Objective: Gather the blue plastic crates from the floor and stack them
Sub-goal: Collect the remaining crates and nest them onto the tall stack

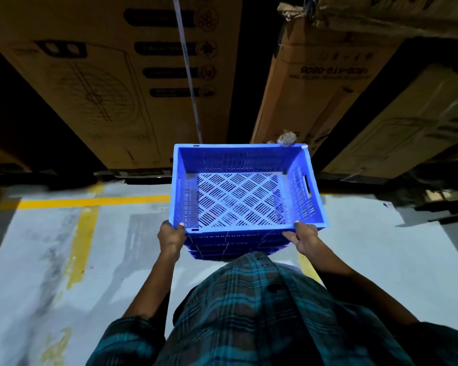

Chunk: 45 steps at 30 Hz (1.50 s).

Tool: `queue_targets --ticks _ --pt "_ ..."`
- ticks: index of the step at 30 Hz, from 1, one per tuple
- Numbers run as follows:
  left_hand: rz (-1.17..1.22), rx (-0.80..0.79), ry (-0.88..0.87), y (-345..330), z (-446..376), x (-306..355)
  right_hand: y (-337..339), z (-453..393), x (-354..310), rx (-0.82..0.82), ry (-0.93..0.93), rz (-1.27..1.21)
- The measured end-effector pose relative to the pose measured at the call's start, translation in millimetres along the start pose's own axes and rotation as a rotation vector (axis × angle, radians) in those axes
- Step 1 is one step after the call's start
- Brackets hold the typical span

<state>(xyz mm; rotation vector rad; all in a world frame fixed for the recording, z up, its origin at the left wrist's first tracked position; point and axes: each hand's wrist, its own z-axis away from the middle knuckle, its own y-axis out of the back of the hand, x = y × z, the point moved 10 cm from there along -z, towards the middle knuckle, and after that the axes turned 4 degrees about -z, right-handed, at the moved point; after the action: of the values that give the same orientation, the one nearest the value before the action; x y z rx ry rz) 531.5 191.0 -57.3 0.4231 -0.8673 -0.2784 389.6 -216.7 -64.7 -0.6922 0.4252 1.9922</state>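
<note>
I hold an empty blue plastic crate (245,188) with slotted walls and a lattice floor in front of my chest, above the grey floor. My left hand (171,237) grips its near left corner with the thumb over the rim. My right hand (303,237) grips the near right corner the same way. The crate is level, its open top facing up. Below its near edge I see more blue slotted ribs, either its own outer wall or crates nested beneath; I cannot tell which.
Large cardboard boxes (111,83) stand ahead on the left, more cartons (328,83) on the right, with a dark gap between them. Yellow floor lines (87,202) cross the painted concrete. A crumpled bit of plastic (286,138) lies just beyond the crate's far rim.
</note>
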Motion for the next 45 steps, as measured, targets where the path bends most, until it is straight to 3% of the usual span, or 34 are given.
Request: queue_targets --ticks 2,6,12,16,21,23,25,33,38,43,45 --pt "0.032 0.004 0.058 -2.4 2.1 -3.6 -13.3 12.4 4.5 -0.075 -0.058 -0.053" --pt "0.411 -0.136 0.197 -25.4 4.7 -5.0 -23.8 21.9 1.1 -0.169 -0.128 -0.241" --pt "0.395 -0.284 0.185 -39.5 14.7 3.2 -20.1 28.2 -4.4 -0.145 -0.1 -0.362" --pt "0.403 -0.213 0.148 -34.0 15.7 -4.7 -10.1 18.3 4.6 -0.057 -0.134 -0.217" --pt "0.44 -0.038 0.107 -0.4 4.8 1.8 -29.9 40.7 35.8 -0.1 -0.254 -0.09" --pt "0.567 0.059 0.075 -12.8 20.5 20.4 -49.1 28.2 -19.7 -0.232 -0.207 -0.002" --pt "0.507 0.055 0.078 -14.9 22.9 24.5 -42.0 12.5 -15.5 -0.181 -0.241 0.047" --pt "0.391 0.003 0.075 -18.1 13.8 -0.4 -26.2 7.4 9.5 -0.263 -0.279 0.358" --pt "0.275 0.019 0.118 -40.5 -20.1 -38.3 -20.7 19.9 15.9 -0.265 -0.296 0.262" --pt "0.137 0.075 0.157 -25.6 42.2 -1.8 -24.7 19.8 22.5 -0.244 -0.266 0.151" --pt "0.0 0.093 0.087 -22.6 46.2 6.3 -23.5 20.2 22.6 -0.235 -0.225 0.172"
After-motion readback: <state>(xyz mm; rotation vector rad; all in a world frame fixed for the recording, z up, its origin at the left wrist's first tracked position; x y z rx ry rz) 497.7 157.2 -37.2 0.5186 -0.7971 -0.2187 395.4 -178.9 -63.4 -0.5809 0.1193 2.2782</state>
